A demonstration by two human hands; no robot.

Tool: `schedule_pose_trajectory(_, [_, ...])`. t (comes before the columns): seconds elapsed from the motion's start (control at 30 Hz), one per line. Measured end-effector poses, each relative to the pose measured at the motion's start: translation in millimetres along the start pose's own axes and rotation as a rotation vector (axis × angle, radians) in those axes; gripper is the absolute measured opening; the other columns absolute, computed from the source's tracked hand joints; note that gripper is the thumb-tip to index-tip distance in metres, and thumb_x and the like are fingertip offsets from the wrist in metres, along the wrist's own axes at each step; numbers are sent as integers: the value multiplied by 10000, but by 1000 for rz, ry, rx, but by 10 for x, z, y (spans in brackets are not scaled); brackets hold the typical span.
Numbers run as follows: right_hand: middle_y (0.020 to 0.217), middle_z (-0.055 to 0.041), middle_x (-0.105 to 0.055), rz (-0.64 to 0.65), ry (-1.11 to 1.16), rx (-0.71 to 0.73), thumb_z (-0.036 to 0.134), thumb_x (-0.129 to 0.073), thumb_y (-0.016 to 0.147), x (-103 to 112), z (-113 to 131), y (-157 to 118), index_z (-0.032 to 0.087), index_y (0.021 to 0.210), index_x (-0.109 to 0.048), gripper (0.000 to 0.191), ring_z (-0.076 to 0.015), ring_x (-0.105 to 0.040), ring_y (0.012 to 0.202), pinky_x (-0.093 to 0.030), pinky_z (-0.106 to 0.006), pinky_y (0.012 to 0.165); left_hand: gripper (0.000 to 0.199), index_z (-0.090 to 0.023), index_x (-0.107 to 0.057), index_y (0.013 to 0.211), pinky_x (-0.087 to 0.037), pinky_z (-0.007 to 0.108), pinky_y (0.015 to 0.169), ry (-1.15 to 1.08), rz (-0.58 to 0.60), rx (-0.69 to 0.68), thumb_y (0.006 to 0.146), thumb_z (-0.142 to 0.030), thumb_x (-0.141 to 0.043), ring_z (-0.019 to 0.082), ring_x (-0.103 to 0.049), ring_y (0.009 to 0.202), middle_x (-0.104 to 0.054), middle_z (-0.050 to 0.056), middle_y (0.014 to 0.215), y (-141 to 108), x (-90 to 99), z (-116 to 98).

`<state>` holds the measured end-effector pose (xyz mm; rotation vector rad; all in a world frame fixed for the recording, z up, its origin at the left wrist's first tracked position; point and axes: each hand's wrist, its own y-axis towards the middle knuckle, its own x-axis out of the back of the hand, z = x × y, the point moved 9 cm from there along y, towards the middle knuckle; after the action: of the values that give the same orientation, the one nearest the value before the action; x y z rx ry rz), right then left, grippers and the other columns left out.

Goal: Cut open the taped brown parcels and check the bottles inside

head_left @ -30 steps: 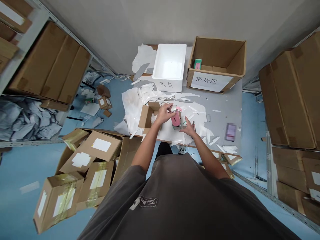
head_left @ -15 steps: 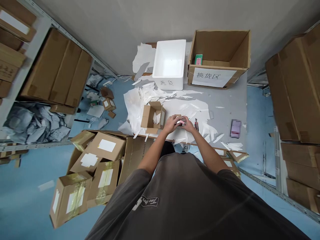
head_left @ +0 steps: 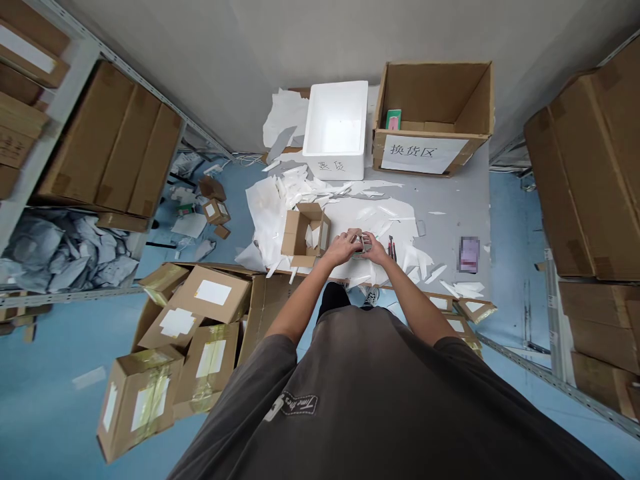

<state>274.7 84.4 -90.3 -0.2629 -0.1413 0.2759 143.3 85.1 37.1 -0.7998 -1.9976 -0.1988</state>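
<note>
Between both hands, over the table's front edge, is a small boxy object [head_left: 359, 244], mostly covered by fingers; its exact kind does not show. My left hand [head_left: 344, 247] grips it from the left, fingers curled over its top. From the other side, my right hand [head_left: 374, 247] closes on it with the fingertips. Left of the hands stands an open small cardboard box [head_left: 304, 235] with white paper [head_left: 313, 236] inside. Just right of my right hand lie a red-and-black cutter [head_left: 392, 248] and a dark tool beside it.
At the back stand a white foam bin [head_left: 334, 167] and a large carton [head_left: 425, 155] with a green-and-pink box [head_left: 393, 120] inside. Paper scraps [head_left: 295, 183] litter the table. A phone [head_left: 469, 255] lies right. Taped parcels [head_left: 213, 293] fill the floor at left; shelves flank both sides.
The object has turned in my hands: its pink part showed before and now a greyish-white side shows. Both hands stay in nearly the same place. The view has shifted slightly.
</note>
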Motion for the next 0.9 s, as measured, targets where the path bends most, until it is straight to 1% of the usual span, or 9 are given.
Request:
schedule_pose_trajectory(0.07, [1471,-131,-642,-19,5,-19,344,-955,570,16,-26,-29,335,1557,-477,1096,-368,-628,1377,-575,-577,1095,162,-303,-825,1072,-400,608,1192,-89,-2,-37,947,-259,-732,408,-496,1427,-502,90,1672,-46,-35,-48])
schedule_pose_trajectory(0.13, [1489,-137,-637,-34,10,-36,364,-954,577,36,-55,-66,329,1576,-453,1118,-372,-624,1390,-576,-572,1091,202,-297,-823,1119,-365,592,1252,-181,-91,-24,928,-313,-760,402,-458,1492,-552,104,1620,-119,-10,-16])
schedule_pose_trajectory(0.27, [1513,-145,-640,-26,-1,-42,362,-947,577,31,-85,-144,314,1573,-448,1115,-375,-591,1449,-528,-564,1154,396,-201,-753,1291,-451,546,1206,-374,-394,361,1012,-455,-635,348,-594,1370,-654,193,1448,-297,12,471])
schedule_pose_trajectory(0.37, [1563,-165,-607,-14,-2,-44,332,-917,587,-6,-81,-184,292,1562,-465,1076,-373,-579,1469,-502,-555,1179,499,-148,-738,1268,-551,501,1060,-655,-317,512,969,-539,-654,318,-698,1150,-750,189,1259,-209,-295,666])
schedule_pose_trajectory(0.43, [1591,-169,-582,-18,-11,-54,334,-906,594,-22,-59,-192,294,1574,-465,1076,-373,-568,1481,-499,-562,1176,528,-138,-724,1263,-566,466,1027,-818,-266,460,929,-543,-674,292,-710,1113,-771,170,1216,-64,-427,629])
schedule_pose_trajectory(0.6, [1604,-170,-560,-45,-42,-61,360,-911,619,-7,126,-199,300,1601,-474,1076,-380,-490,1551,-505,-543,1161,502,-159,-659,1315,-547,430,1076,-920,-368,398,852,-351,-679,264,-677,1257,-718,169,1356,15,-385,596])
schedule_pose_trajectory(0.7, [1624,-131,-538,-57,-14,3,376,-863,677,22,305,-237,303,1537,-543,921,-363,-466,1564,-519,-513,1158,513,-194,-643,1328,-528,455,1118,-871,-302,326,826,-284,-706,293,-630,1376,-643,181,1500,-65,-341,551])
schedule_pose_trajectory(0.8, [1600,-114,-552,-52,-33,47,391,-820,713,38,407,-311,290,1468,-589,797,-354,-484,1536,-514,-515,1170,532,-213,-640,1354,-477,475,1191,-742,-223,189,833,-262,-736,325,-449,1584,-464,201,1689,-155,-265,479])
schedule_pose_trajectory(0.9, [1576,-108,-568,-17,-90,54,418,-819,730,11,418,-390,293,1445,-600,758,-350,-502,1512,-489,-531,1198,493,-213,-673,1310,-423,495,1248,-658,-130,73,833,-279,-778,332,-316,1668,-430,204,1714,-199,-240,409])
